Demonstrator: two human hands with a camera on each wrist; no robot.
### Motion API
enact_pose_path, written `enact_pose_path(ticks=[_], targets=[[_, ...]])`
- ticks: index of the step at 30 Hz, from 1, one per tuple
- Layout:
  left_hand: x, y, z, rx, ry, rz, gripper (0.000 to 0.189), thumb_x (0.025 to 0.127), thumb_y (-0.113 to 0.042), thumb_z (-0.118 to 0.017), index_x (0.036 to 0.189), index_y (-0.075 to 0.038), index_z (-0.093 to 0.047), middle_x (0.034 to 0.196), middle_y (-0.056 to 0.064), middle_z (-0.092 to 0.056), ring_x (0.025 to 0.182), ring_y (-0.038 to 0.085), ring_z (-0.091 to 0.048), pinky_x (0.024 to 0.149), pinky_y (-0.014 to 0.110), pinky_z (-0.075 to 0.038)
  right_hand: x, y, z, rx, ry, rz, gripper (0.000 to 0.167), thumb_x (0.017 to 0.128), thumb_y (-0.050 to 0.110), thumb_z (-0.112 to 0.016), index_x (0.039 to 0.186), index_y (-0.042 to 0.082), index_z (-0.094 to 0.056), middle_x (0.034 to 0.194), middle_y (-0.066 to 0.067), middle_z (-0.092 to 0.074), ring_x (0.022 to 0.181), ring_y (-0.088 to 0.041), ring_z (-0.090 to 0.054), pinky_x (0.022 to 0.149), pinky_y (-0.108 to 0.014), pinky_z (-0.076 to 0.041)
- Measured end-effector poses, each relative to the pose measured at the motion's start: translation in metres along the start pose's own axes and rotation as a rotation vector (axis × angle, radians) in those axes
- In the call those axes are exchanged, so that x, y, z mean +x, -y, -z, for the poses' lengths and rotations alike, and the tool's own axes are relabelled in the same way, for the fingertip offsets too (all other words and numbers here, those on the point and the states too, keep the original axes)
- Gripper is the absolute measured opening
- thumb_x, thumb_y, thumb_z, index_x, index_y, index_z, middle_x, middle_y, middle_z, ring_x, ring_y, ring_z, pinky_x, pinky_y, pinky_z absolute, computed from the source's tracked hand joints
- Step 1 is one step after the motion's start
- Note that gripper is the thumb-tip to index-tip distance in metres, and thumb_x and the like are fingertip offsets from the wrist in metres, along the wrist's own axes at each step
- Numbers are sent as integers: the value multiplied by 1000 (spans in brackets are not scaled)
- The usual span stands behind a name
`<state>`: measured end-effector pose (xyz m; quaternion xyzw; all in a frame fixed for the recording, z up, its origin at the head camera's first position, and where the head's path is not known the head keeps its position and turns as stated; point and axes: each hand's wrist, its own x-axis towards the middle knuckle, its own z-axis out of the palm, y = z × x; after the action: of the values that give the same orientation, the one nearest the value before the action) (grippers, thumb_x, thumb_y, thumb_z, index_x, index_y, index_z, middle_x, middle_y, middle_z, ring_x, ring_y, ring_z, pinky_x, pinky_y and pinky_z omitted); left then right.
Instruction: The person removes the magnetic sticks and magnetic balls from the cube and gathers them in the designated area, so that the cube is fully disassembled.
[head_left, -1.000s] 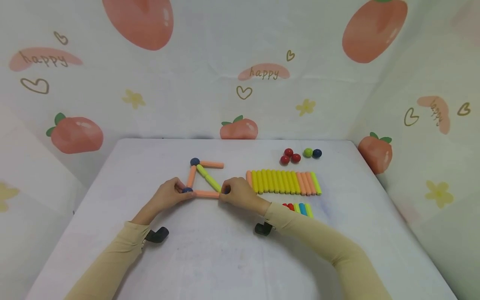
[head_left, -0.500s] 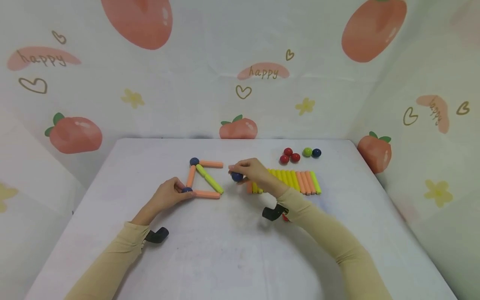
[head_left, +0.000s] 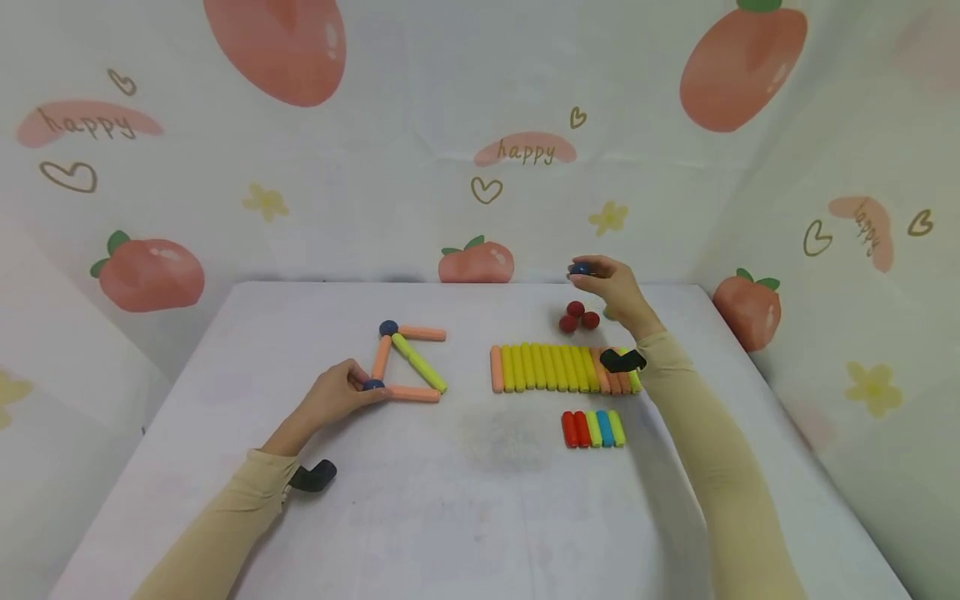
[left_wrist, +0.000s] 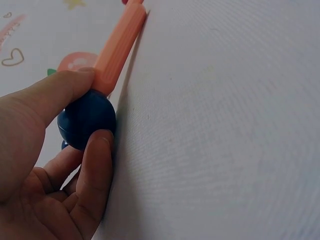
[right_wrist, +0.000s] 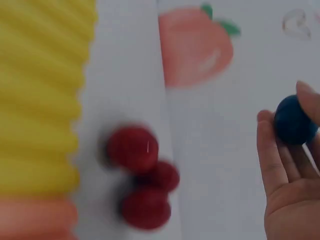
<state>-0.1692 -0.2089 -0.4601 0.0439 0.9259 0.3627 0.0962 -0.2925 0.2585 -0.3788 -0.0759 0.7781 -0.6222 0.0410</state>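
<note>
My left hand (head_left: 341,393) pinches a blue ball (left_wrist: 86,120) between thumb and fingers at the near-left corner of a flat frame. From that ball one orange rod (left_wrist: 120,47) runs right and another (head_left: 382,357) runs back to a second blue ball (head_left: 388,328). A third orange rod (head_left: 422,333) extends right from the back ball. Yellow-green rods (head_left: 418,362) slant from there toward the free end of the front rod. At the back right, raised above the table, my right hand (head_left: 622,292) holds another blue ball (right_wrist: 294,121) in its fingertips.
Three red balls (head_left: 575,319) lie below the right hand, which mostly hides a green ball (head_left: 609,313). A row of yellow rods (head_left: 551,367) with orange ones at its ends lies right of centre. Several short red, green and blue rods (head_left: 592,429) lie nearer.
My right hand has lifted a blue ball away from the frame's near-right corner and carried it right and back, over the red balls. The left hand keeps its place.
</note>
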Motion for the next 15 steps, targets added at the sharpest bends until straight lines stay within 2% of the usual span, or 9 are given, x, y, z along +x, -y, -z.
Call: enact_pose_path(ticks=[4, 9, 12, 15], targets=[[-1, 1, 0, -2, -1, 3, 54, 81, -48, -79, 99, -2, -57, 84, 8, -57, 76, 17, -50, 63, 26, -41, 8, -17, 23, 2, -71, 22, 49, 93, 10, -68, 136, -6, -50, 134, -20, -61, 95, -1, -66, 86, -13, -53], [-3, -1, -1, -1, -10, 7, 51, 81, -45, -79, 99, -1, -58, 85, 9, -58, 74, 18, -51, 61, 26, -42, 14, -38, 37, -161, -122, -18, 51, 91, 18, -72, 136, 1, -54, 136, -16, -57, 94, 1, -59, 83, -12, -47], [-4, -3, -1, -13, -11, 19, 51, 81, -44, -80, 99, -2, -58, 86, 9, -58, 75, 18, -51, 63, 26, -42, 16, -47, 40, -262, -138, -25, 51, 91, 21, -72, 136, 2, -56, 136, -20, -56, 93, 1, -56, 83, -11, -43], [-4, -4, -1, -14, -13, 23, 51, 81, -44, -80, 99, -2, -57, 86, 9, -59, 76, 18, -51, 63, 26, -42, 18, -53, 40, -346, -151, -16, 49, 91, 20, -73, 133, 1, -59, 133, -24, -60, 94, -4, -58, 82, -11, -43]])
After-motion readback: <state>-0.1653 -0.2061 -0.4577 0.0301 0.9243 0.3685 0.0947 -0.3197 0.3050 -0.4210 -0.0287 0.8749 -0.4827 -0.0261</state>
